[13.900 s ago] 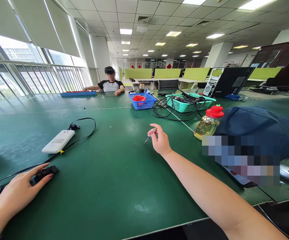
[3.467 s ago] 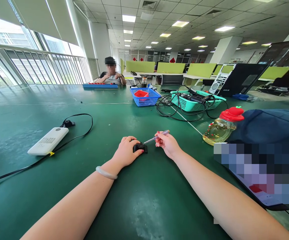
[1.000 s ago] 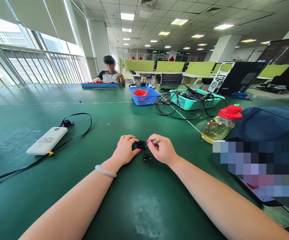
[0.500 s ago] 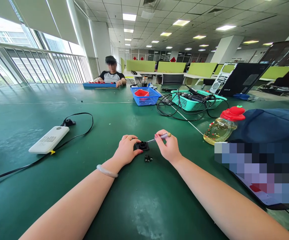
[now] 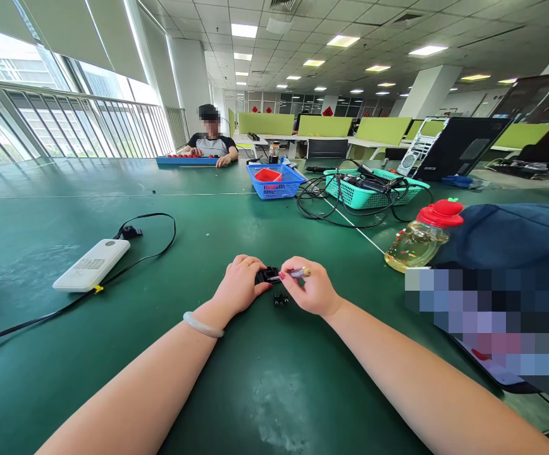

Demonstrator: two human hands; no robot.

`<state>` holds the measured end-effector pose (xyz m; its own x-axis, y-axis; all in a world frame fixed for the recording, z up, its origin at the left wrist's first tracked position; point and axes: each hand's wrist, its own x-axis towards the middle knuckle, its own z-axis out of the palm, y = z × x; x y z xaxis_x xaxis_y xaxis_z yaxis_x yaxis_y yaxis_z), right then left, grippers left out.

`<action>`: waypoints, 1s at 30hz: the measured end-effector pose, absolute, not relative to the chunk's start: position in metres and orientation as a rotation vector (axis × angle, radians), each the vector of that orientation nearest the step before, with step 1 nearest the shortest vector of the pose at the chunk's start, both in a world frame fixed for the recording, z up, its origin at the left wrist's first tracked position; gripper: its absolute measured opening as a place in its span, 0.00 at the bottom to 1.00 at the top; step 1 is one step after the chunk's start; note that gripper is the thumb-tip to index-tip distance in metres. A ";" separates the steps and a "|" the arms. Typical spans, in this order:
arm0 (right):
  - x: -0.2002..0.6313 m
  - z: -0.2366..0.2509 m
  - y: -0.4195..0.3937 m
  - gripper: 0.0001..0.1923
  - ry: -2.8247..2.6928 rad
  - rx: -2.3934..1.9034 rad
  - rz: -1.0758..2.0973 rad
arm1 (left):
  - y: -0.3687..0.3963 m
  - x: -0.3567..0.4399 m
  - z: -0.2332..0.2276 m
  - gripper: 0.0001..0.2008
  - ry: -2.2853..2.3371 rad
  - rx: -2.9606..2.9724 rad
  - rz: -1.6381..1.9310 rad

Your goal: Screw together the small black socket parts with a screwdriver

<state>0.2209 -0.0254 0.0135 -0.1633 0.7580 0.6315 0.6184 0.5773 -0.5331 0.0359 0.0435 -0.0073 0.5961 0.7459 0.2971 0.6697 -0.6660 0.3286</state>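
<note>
My left hand (image 5: 241, 282) grips the left side of a small black square part (image 5: 267, 275) that lies on the green table. In my right hand (image 5: 313, 287) is a screwdriver (image 5: 298, 273) with a clear purplish handle, pinched between thumb and fingers. Its shaft points left and its tip is at the black part; the exact contact is too small to make out. Just in front of that part, between my hands, lies a smaller black piece (image 5: 281, 300) with shiny metal bits.
A white power bank (image 5: 93, 264) with a black cable lies left. Farther off stand a blue basket (image 5: 275, 189) and a green basket (image 5: 362, 197) with tangled cables. A red-lidded bottle (image 5: 417, 243) and dark blue cap (image 5: 516, 237) are right. Another person (image 5: 212, 146) sits opposite.
My right hand has moved left and slightly down, bringing the screwdriver farther over the black square part. My left hand keeps its hold on that part.
</note>
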 end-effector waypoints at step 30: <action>0.239 0.002 -0.005 0.18 -1.315 -1.221 0.301 | 0.042 0.033 -0.010 0.18 1.594 2.612 0.590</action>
<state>0.2389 -0.0051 0.0017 0.3149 0.7645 0.5624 0.4442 0.4049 -0.7992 0.0329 0.0418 -0.0097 0.4049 0.8622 0.3044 0.8525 -0.4763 0.2152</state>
